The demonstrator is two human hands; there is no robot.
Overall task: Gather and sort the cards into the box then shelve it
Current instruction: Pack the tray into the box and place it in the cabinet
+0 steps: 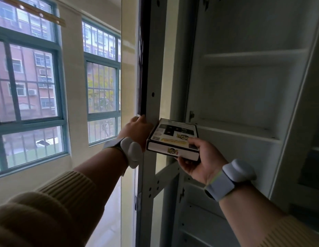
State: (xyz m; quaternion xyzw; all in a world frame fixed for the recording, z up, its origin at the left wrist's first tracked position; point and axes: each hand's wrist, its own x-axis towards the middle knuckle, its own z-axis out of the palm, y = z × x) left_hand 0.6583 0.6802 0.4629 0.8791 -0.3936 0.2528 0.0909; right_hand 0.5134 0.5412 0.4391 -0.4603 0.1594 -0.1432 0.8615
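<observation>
A flat card box (173, 138), white with black panels and a yellow logo, is held level in front of an open white cabinet. My right hand (199, 157) grips its near right corner, thumb on top and fingers underneath. The box's far end reaches toward the middle shelf (235, 131), which shows nothing on it. My left hand (137, 129) holds the edge of the open cabinet door (152, 86); its fingers wrap behind the edge and are hidden. No loose cards are visible.
The cabinet has another bare shelf (253, 56) above and lower shelves (199, 220) below. A second door frame (306, 104) stands at the right. Barred windows (30, 82) fill the wall at the left, with a pale floor strip (112, 211) beneath.
</observation>
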